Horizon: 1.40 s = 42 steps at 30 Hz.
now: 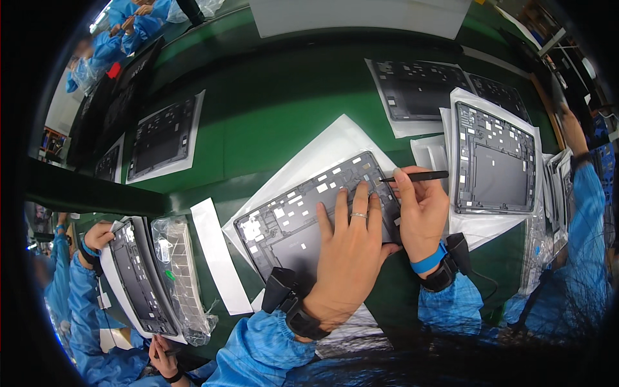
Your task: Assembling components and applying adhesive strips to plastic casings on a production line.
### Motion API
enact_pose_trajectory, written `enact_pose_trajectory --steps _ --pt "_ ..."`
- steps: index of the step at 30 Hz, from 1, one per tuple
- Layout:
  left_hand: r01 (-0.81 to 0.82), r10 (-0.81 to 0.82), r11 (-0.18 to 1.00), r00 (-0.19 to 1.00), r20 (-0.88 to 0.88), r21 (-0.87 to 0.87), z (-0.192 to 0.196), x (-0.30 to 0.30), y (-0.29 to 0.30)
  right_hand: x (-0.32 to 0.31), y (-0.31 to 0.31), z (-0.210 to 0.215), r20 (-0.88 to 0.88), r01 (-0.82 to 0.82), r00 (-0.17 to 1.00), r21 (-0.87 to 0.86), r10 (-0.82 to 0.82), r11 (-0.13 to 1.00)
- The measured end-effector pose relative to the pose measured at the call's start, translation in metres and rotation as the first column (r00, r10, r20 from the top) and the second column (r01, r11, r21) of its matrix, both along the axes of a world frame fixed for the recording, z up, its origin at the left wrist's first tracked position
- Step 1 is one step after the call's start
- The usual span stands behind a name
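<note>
A dark grey tablet back housing [293,244] lies tilted on white sheets [340,137] in front of me, with many small white patches along its far side. My left hand [348,261] rests flat on the housing, fingers spread, a ring on one of them. At the housing's right end, my right hand [425,216] pinches black tweezers [429,175] between thumb and fingers. Their thin tip points left, at the housing's far right corner; whether it touches is too small to tell. Both my wrists wear black strapped devices.
More housings lie on white sheets: one at the right [496,161], others at the far right [419,90] and far left [164,138]. A white strip [221,255] and a plastic-wrapped stack [177,274] stand left. A co-worker's hands hold another housing [138,277]; another person's arm [583,213] reaches in from the right.
</note>
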<state>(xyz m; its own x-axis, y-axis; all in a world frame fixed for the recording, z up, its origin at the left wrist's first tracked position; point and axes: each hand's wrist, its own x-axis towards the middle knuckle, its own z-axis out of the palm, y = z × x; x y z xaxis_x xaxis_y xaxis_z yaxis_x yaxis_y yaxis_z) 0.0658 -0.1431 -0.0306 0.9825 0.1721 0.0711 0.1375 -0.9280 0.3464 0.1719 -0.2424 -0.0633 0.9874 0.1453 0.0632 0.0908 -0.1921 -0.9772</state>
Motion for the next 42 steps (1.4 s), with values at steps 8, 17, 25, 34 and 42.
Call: enact_pose_trajectory --steps 8,17,25,34,42 --pt "-0.010 0.005 0.998 0.997 -0.075 -0.059 0.000 0.003 -0.002 0.001 0.000 0.000 0.015 0.003 1.000 0.033 -0.004 0.999" --pt "-0.010 0.018 0.985 0.999 -0.042 0.171 -0.003 0.010 -0.013 -0.002 -0.005 0.005 0.095 0.017 0.995 0.025 -0.019 1.000" --pt "0.039 -0.041 0.996 0.999 0.020 0.085 0.003 0.009 -0.017 -0.038 -0.013 0.108 0.395 -0.181 0.917 0.284 0.057 0.942" --pt "0.171 -0.194 0.935 0.980 0.043 0.312 -0.034 0.012 0.039 0.112 0.074 0.100 0.555 0.062 0.706 -0.666 0.439 0.744" --pt "0.281 -0.312 0.846 0.950 -0.007 0.453 -0.027 0.050 0.141 0.140 0.109 0.011 0.305 0.097 0.851 -0.892 0.428 0.442"
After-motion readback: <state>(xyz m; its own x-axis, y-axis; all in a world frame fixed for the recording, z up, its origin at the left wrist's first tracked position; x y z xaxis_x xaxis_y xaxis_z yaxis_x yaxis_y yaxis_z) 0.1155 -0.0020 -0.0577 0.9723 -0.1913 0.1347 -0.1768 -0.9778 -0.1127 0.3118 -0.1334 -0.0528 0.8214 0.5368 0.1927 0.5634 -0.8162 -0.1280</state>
